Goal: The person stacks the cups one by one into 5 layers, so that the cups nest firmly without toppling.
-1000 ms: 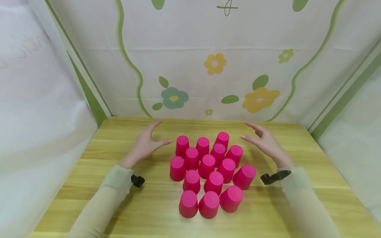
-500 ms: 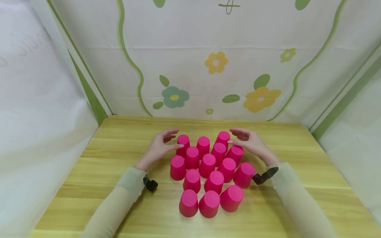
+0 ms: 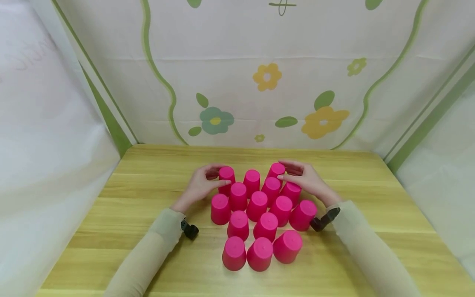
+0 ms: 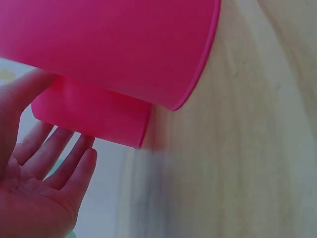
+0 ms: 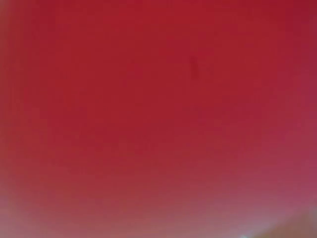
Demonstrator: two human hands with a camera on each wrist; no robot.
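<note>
Several pink cups stand upside down in a cluster on the wooden table. At its back left corner, my left hand [image 3: 200,183] holds a cup [image 3: 226,173], thumb in front and fingers behind. The left wrist view has that cup [image 4: 99,111] between thumb and fingers, partly hidden by a nearer cup [image 4: 124,44]. My right hand [image 3: 309,180] grips the back right cup [image 3: 276,169] with its thumb across the front and its fingers round the far side. A blurred pink cup [image 5: 158,99] fills almost the whole right wrist view.
Between the two held cups stands another cup [image 3: 252,179]. More cups, such as the right-hand one [image 3: 303,214], stand close below the right wrist. The wooden table [image 3: 148,173] ends at a flowered white curtain [image 3: 237,86], with white cloth along both sides.
Both hands have moved inward from the sides of the cluster. Their thumbs and fingers have come round the back left and back right cups. The cups still stand in place.
</note>
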